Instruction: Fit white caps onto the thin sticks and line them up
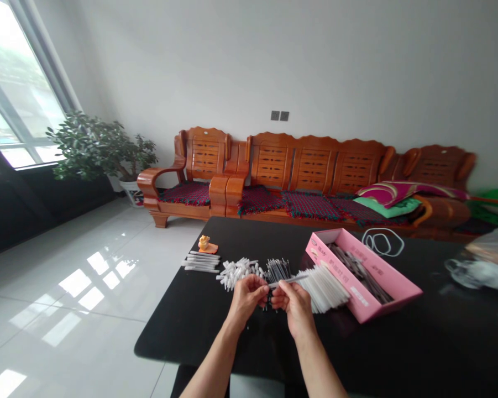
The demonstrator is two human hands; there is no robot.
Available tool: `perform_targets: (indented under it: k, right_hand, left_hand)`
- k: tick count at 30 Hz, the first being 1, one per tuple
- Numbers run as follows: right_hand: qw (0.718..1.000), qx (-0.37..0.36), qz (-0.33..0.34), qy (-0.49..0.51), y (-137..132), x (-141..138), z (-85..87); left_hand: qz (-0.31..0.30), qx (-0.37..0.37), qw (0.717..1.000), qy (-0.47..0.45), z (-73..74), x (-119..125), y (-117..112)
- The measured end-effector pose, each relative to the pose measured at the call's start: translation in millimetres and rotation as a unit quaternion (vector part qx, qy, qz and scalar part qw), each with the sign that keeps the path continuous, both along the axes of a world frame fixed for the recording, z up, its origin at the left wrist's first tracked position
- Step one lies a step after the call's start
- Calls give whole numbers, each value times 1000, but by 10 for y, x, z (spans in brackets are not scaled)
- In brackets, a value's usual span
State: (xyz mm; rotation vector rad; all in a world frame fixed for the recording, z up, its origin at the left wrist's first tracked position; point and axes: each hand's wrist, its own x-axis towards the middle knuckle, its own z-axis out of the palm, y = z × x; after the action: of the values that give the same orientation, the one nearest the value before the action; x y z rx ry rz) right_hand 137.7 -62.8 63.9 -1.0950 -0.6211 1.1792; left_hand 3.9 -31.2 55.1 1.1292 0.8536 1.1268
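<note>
Over the black table (215, 326) my left hand (247, 296) and my right hand (294, 307) meet, both pinched on one thin pen-like stick (284, 282) that points right and slightly up. My left fingers close on its near end; a small cap may be there, but I cannot make it out. Just beyond my hands lie a pile of small white caps (238, 271), a bunch of dark thin sticks (277, 269) and a fan of clear sleeves (325, 287).
A pink cardboard box (392, 287) with dark sticks stands at the right. Finished white sticks (202, 261) and a small orange figure (205, 243) lie at the table's left. White loops (383, 241), clear bags (485, 265), a wooden sofa (310, 177) and a plant (95, 146) are behind.
</note>
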Motion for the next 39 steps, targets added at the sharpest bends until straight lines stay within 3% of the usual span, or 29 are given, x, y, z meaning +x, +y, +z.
perform_targets:
  k: [4, 8, 14, 21, 30, 33, 39]
  right_hand:
    - [1000, -2, 1, -2, 5, -5, 4]
    - [1000, -3, 3, -2, 7, -12, 8]
    - [1000, -7, 2, 1, 16, 2, -18]
    - [1000, -8, 2, -1, 9, -9, -6]
    - [1000, -10, -3, -5, 12, -14, -2]
    - [1000, -8, -1, -5, 14, -27, 10]
    - [1000, -11, -5, -10, 16, -37, 21]
  left_hand:
    - [12, -11, 1000, 15, 10, -2, -2]
    - [-13, -11, 999, 44, -36, 7, 1]
    - [7, -3, 1000, 5, -34, 6, 25]
    - [-17, -20, 999, 33, -66, 2, 16]
    - [4, -40, 999, 13, -52, -16, 26]
    - [-14, -32, 999, 13, -54, -15, 10]
    - [10, -1, 1000, 9, -57, -13, 25]
